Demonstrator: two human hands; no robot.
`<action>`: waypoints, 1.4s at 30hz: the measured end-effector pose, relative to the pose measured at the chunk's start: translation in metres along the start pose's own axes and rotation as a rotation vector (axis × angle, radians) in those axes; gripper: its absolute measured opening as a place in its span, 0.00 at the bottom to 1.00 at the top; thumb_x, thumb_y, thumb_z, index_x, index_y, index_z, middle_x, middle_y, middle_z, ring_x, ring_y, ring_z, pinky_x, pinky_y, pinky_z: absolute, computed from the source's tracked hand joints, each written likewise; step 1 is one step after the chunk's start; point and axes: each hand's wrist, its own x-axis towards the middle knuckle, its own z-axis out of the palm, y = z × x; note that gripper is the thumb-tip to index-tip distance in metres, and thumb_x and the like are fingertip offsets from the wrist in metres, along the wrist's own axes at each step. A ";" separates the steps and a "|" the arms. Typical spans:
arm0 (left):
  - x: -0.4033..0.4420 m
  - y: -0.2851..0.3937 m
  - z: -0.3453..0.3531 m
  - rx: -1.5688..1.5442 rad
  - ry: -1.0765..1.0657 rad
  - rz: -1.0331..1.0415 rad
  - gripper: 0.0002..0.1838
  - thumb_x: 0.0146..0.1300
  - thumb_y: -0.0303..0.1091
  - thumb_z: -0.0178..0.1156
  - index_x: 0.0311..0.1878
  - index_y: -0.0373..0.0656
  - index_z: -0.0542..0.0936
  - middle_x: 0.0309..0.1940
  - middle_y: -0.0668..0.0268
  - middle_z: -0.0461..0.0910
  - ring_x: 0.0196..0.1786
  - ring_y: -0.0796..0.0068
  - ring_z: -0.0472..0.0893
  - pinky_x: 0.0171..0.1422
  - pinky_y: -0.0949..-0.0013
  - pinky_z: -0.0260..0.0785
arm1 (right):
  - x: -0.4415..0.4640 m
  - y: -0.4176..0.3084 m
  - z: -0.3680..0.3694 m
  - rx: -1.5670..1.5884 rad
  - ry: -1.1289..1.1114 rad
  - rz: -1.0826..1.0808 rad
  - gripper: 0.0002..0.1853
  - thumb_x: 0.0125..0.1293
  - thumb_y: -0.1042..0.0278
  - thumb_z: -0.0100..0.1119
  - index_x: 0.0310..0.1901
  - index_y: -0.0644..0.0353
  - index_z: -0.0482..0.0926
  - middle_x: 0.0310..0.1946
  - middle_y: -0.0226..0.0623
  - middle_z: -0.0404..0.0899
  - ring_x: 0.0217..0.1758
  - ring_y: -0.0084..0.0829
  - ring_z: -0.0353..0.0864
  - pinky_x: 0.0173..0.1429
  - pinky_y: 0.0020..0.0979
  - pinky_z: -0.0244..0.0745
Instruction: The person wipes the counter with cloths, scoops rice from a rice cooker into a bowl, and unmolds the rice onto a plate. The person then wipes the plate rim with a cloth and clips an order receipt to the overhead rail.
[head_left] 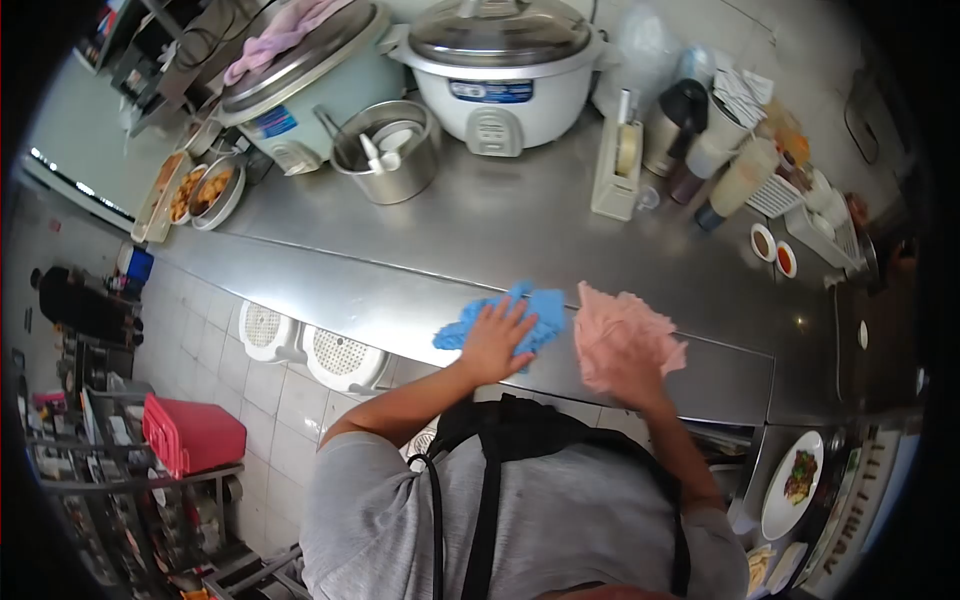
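My left hand lies with spread fingers on top of a crumpled blue cloth, pressing it against the steel counter near its front edge. To the right, a crumpled pink cloth is in my right hand. That hand is blurred, and its fingers are partly hidden in the folds. The two cloths are close together but apart.
Behind are rice cookers and a steel pot with utensils. A tape dispenser and bottles stand at right, bowls of food at left. A plated dish sits lower right. Stools stand below; another person is far left.
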 end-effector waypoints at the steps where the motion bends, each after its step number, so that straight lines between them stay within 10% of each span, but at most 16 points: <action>1: -0.011 -0.020 -0.009 0.016 0.021 -0.050 0.33 0.51 0.50 0.54 0.59 0.45 0.62 0.61 0.52 0.57 0.63 0.47 0.54 0.63 0.47 0.46 | 0.015 0.017 0.000 -0.029 -0.014 0.115 0.23 0.56 0.52 0.46 0.53 0.47 0.68 0.60 0.40 0.57 0.66 0.49 0.47 0.63 0.55 0.40; 4: -0.043 -0.085 -0.031 0.121 0.129 -0.311 0.33 0.51 0.51 0.53 0.59 0.45 0.63 0.60 0.53 0.58 0.63 0.47 0.55 0.62 0.47 0.47 | 0.069 0.029 0.010 -0.074 0.075 0.580 0.25 0.57 0.50 0.45 0.56 0.47 0.66 0.61 0.40 0.54 0.66 0.52 0.45 0.61 0.58 0.42; 7: -0.078 -0.158 -0.050 0.226 0.230 -0.645 0.32 0.52 0.50 0.52 0.59 0.45 0.63 0.60 0.52 0.58 0.63 0.46 0.54 0.62 0.47 0.47 | 0.122 -0.036 0.002 -0.065 -0.104 0.549 0.28 0.57 0.48 0.45 0.58 0.48 0.63 0.63 0.40 0.53 0.66 0.55 0.43 0.60 0.61 0.43; 10: -0.086 -0.227 -0.066 0.287 0.279 -0.906 0.30 0.55 0.48 0.49 0.60 0.44 0.62 0.61 0.53 0.57 0.63 0.45 0.54 0.63 0.49 0.46 | 0.152 -0.123 0.046 -0.074 -0.066 -0.046 0.30 0.53 0.48 0.49 0.58 0.46 0.62 0.63 0.39 0.53 0.66 0.55 0.43 0.58 0.63 0.43; 13: -0.043 -0.292 -0.080 0.278 0.246 -0.750 0.30 0.56 0.50 0.47 0.60 0.45 0.62 0.61 0.55 0.58 0.63 0.47 0.54 0.64 0.50 0.45 | 0.206 -0.210 0.014 0.107 -0.061 -0.326 0.29 0.53 0.50 0.50 0.58 0.46 0.63 0.62 0.39 0.54 0.67 0.50 0.44 0.59 0.61 0.43; 21: -0.091 -0.506 -0.135 0.316 0.371 -1.032 0.32 0.56 0.56 0.44 0.57 0.43 0.66 0.58 0.54 0.63 0.61 0.55 0.60 0.66 0.57 0.46 | 0.336 -0.173 0.051 -0.038 0.044 0.392 0.26 0.57 0.51 0.45 0.59 0.45 0.61 0.65 0.38 0.47 0.68 0.42 0.43 0.60 0.57 0.46; 24: -0.159 -0.529 -0.174 0.395 0.289 -1.303 0.33 0.57 0.57 0.43 0.60 0.45 0.63 0.59 0.54 0.61 0.60 0.52 0.62 0.60 0.54 0.54 | 0.338 -0.173 0.021 -0.061 -0.031 0.392 0.23 0.58 0.52 0.46 0.55 0.48 0.67 0.60 0.40 0.59 0.63 0.43 0.56 0.58 0.50 0.56; 27: -0.189 -0.535 -0.166 0.466 0.311 -1.288 0.34 0.57 0.56 0.43 0.61 0.43 0.60 0.62 0.56 0.57 0.62 0.46 0.56 0.61 0.49 0.49 | 0.385 -0.101 -0.022 0.001 -0.531 0.448 0.18 0.57 0.53 0.49 0.44 0.54 0.76 0.45 0.45 0.74 0.49 0.42 0.72 0.49 0.40 0.67; 29: -0.179 -0.524 -0.172 0.463 0.269 -1.321 0.34 0.57 0.56 0.43 0.61 0.43 0.59 0.62 0.55 0.56 0.62 0.45 0.55 0.61 0.48 0.49 | 0.421 -0.140 -0.146 0.249 0.194 0.479 0.20 0.55 0.50 0.51 0.28 0.62 0.78 0.23 0.46 0.76 0.27 0.38 0.75 0.34 0.36 0.68; 31: -0.175 -0.519 -0.175 0.465 0.249 -1.333 0.34 0.56 0.56 0.44 0.62 0.43 0.59 0.62 0.54 0.55 0.62 0.44 0.54 0.61 0.47 0.48 | 0.476 -0.124 -0.203 0.388 0.459 0.554 0.24 0.56 0.47 0.47 0.27 0.65 0.77 0.18 0.44 0.76 0.25 0.38 0.77 0.31 0.36 0.69; 34: -0.174 -0.519 -0.174 0.457 0.266 -1.318 0.35 0.56 0.54 0.45 0.62 0.42 0.58 0.62 0.54 0.55 0.62 0.43 0.54 0.62 0.47 0.47 | 0.558 -0.078 -0.223 0.230 0.325 0.813 0.27 0.52 0.42 0.50 0.33 0.64 0.78 0.34 0.46 0.78 0.44 0.40 0.77 0.45 0.35 0.69; 42: -0.177 -0.518 -0.171 0.443 0.290 -1.254 0.35 0.56 0.53 0.46 0.61 0.40 0.58 0.62 0.52 0.54 0.62 0.41 0.52 0.62 0.46 0.45 | 0.603 -0.105 -0.206 0.168 0.527 1.036 0.29 0.46 0.51 0.55 0.48 0.62 0.71 0.44 0.47 0.75 0.51 0.44 0.72 0.55 0.42 0.62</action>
